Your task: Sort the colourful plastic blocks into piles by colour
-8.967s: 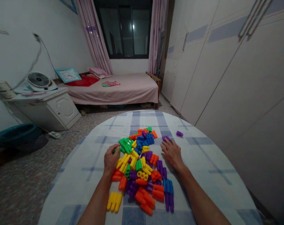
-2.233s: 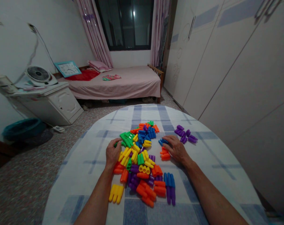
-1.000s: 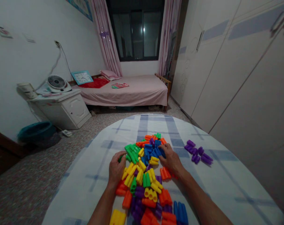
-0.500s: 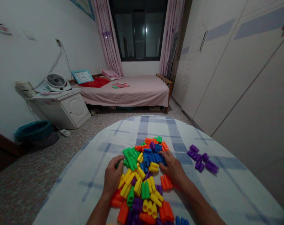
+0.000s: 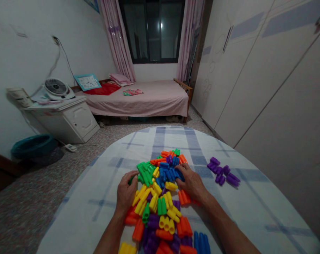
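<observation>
A heap of coloured plastic tube blocks (image 5: 162, 197) lies on a round table with a blue-checked white cloth (image 5: 104, 190). My left hand (image 5: 126, 192) rests on the heap's left edge, fingers curled over yellow and green blocks (image 5: 145, 171). My right hand (image 5: 191, 181) lies on the heap's right side, fingers bent onto the blue blocks (image 5: 170, 173), with orange blocks (image 5: 184, 197) under the palm. A separate small cluster of purple blocks (image 5: 222, 173) sits to the right of my right hand.
Beyond the table stand a bed with pink sheets (image 5: 146, 100), a white cabinet (image 5: 67, 118) with a fan (image 5: 55, 88) on top, and a teal basin (image 5: 30, 145) on the floor. White wardrobe doors (image 5: 268, 88) run along the right.
My right hand moved from near the purple cluster back onto the blue blocks at the heap. The purple cluster grew earlier from one block. The camera view shifted slightly.
</observation>
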`<state>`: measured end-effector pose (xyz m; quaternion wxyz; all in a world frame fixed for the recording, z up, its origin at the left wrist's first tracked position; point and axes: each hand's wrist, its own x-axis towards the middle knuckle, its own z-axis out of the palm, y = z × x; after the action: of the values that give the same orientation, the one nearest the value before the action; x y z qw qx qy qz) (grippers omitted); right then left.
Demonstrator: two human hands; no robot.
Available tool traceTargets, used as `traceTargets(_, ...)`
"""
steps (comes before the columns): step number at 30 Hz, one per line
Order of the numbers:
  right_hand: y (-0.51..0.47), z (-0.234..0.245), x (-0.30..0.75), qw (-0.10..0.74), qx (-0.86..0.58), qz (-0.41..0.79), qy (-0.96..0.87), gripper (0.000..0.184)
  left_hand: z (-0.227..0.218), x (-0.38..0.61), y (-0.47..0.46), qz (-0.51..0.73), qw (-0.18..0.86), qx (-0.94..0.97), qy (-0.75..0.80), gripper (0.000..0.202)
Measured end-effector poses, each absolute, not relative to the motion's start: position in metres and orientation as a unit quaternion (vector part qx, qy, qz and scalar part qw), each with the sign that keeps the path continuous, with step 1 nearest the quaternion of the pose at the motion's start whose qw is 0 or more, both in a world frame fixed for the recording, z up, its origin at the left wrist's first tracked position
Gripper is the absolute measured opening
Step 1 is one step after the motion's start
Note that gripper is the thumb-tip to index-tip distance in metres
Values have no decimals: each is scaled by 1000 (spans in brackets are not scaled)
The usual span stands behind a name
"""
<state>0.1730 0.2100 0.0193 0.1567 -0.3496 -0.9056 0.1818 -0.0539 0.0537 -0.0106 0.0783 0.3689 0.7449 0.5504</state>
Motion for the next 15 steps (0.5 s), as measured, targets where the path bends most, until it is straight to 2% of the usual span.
traceTargets(4, 208, 25, 174, 173, -324, 210, -906, 33, -13, -56, 53, 549, 75, 369, 747, 30)
traceTargets(10, 208, 29, 175, 150, -323, 208, -911, 39, -12, -55, 54, 555, 77, 366, 743, 30)
traceTargets(15, 204, 26, 178, 163, -329, 204, -907, 36, -11, -54, 55, 556, 78, 359, 746, 29)
